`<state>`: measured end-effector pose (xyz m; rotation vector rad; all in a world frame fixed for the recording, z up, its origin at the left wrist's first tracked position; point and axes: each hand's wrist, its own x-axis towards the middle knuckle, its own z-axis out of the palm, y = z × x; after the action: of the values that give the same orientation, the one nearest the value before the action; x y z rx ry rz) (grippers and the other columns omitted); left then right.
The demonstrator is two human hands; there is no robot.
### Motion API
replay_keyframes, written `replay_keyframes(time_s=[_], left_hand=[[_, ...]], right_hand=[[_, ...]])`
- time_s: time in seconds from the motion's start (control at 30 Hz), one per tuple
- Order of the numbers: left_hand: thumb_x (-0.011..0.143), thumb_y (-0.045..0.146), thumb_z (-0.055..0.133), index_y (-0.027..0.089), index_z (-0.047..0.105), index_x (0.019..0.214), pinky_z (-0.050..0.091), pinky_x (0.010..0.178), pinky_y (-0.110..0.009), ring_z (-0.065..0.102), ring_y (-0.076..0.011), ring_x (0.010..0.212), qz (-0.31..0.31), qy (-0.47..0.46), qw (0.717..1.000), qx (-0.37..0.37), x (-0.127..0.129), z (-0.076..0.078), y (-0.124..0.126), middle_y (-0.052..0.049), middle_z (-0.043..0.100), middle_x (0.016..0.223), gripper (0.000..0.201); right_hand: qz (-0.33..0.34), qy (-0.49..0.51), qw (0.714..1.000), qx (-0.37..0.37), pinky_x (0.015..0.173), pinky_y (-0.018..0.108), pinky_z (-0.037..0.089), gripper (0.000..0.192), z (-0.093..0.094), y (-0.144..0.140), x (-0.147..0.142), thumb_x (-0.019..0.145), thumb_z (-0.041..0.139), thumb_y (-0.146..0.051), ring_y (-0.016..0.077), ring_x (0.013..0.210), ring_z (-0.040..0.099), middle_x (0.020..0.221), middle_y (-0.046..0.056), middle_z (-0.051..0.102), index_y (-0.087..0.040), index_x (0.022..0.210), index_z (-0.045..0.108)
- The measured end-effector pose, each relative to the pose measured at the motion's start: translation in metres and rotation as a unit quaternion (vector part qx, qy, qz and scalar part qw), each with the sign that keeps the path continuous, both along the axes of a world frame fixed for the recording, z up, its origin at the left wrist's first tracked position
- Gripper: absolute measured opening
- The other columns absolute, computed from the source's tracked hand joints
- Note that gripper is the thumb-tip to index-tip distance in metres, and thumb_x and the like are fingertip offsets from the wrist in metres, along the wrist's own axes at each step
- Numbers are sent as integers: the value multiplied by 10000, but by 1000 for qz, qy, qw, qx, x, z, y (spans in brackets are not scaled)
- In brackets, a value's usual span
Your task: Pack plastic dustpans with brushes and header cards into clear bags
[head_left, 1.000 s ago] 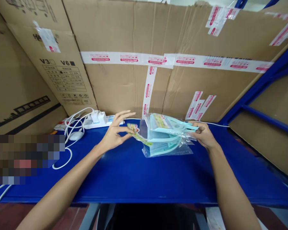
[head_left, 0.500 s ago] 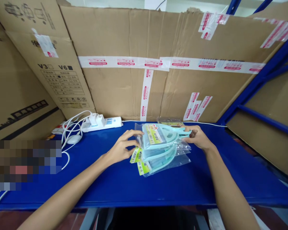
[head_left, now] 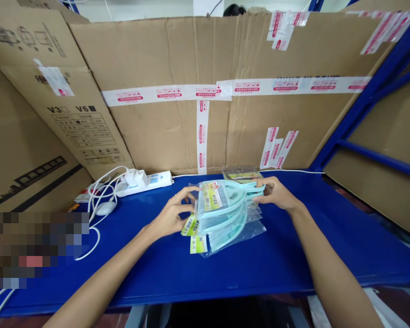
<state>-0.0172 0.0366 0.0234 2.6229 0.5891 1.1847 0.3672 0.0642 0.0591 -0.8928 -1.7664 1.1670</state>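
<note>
Several pale-blue mini dustpan-and-brush sets (head_left: 237, 205) in clear bags form a fanned stack over the blue table, their handles pointing right. My right hand (head_left: 276, 193) is closed on the handle ends, thumb below and fingers above. At the wide end, my left hand (head_left: 172, 214) grips the left edge of the stack between curled fingers and thumb. Yellow-green label cards (head_left: 198, 244) stick out at the lower left of the bags. Part of the lower sets is hidden under the top one.
Another bagged item with a label (head_left: 242, 175) lies behind the stack against the cardboard wall (head_left: 150, 132). A white power strip (head_left: 153, 180) with tangled cables (head_left: 94, 193) sits at the back left. A blue metal frame (head_left: 355, 123) rises on the right. The lower-left area is blurred out.
The view has shifted slightly. The stack has turned a little and sits slightly left in the picture, with both hands still on it. Dark hair now shows above the cardboard.
</note>
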Motion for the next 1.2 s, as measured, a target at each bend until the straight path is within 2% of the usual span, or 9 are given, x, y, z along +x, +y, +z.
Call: replay_keyframes(time_s=[0.13,0.3,0.47,0.6,0.7,0.87,1.03,1.13,1.2], left_hand=[[937,164,751,192,759,900,595,890,-450,670,-232,1035,1,-21,1000,-9,0,-2,3,-159,576,1404,47],[937,147,708,200,768,927,590,934,-489,683,-244,1056,12,32,999,1,0,-2,1,-166,552,1557,81],[873,109,719,205,738,858,512,1060,-585,686,-304,1152,31,91,995,-1,-4,-3,0,-141,580,1573,99],[856,94,714,211,758,877,536,1029,-526,686,-300,1184,19,78,997,2,-5,1,0,-134,511,1639,126],[848,98,710,243,798,936,530,1025,-515,679,-303,1181,15,112,994,6,-3,5,-2,-104,539,1624,191],[872,55,667,236,795,878,507,895,-475,625,-273,1032,29,110,993,24,-1,7,-3,-79,656,1513,222],[954,108,667,242,795,880,497,863,-463,610,-250,955,60,-1,997,53,-8,8,3,-56,831,1151,199],[959,152,710,255,793,879,527,915,-473,663,-251,996,52,-77,995,38,-14,11,9,-38,838,945,155],[948,180,744,250,786,878,556,913,-457,698,-246,1014,48,-118,992,18,-17,13,12,-48,826,922,108]], right_hand=[[1,4,1000,-6,604,273,445,496,-1,0,0,564,1023,-391,144,674,551,770,10,658,-186,615,574],[-5,0,1000,-2,616,275,464,481,-5,2,1,591,1011,-377,152,697,572,796,15,663,-192,631,568],[-12,-14,1000,-3,635,291,496,481,-4,2,-1,587,1011,-425,172,719,600,825,30,687,-199,638,589],[-1,-12,1000,-2,606,279,475,481,-2,1,-3,556,1031,-418,157,684,571,795,26,677,-193,627,611],[0,-7,1000,-13,600,277,473,499,-4,2,-4,521,1047,-401,158,686,580,822,31,693,-189,629,608],[-29,-17,999,-32,575,275,473,513,-11,6,1,461,1064,-393,152,633,566,730,4,663,-195,662,635],[-60,-6,998,6,634,289,503,477,-11,9,5,528,1037,-433,184,740,608,808,37,687,-201,631,632],[-77,2,997,5,644,300,511,494,-8,8,2,504,1038,-456,187,738,604,797,36,677,-207,612,626],[-77,8,997,-3,633,298,504,488,-6,6,-1,503,1038,-451,174,700,590,765,24,663,-209,611,628]])
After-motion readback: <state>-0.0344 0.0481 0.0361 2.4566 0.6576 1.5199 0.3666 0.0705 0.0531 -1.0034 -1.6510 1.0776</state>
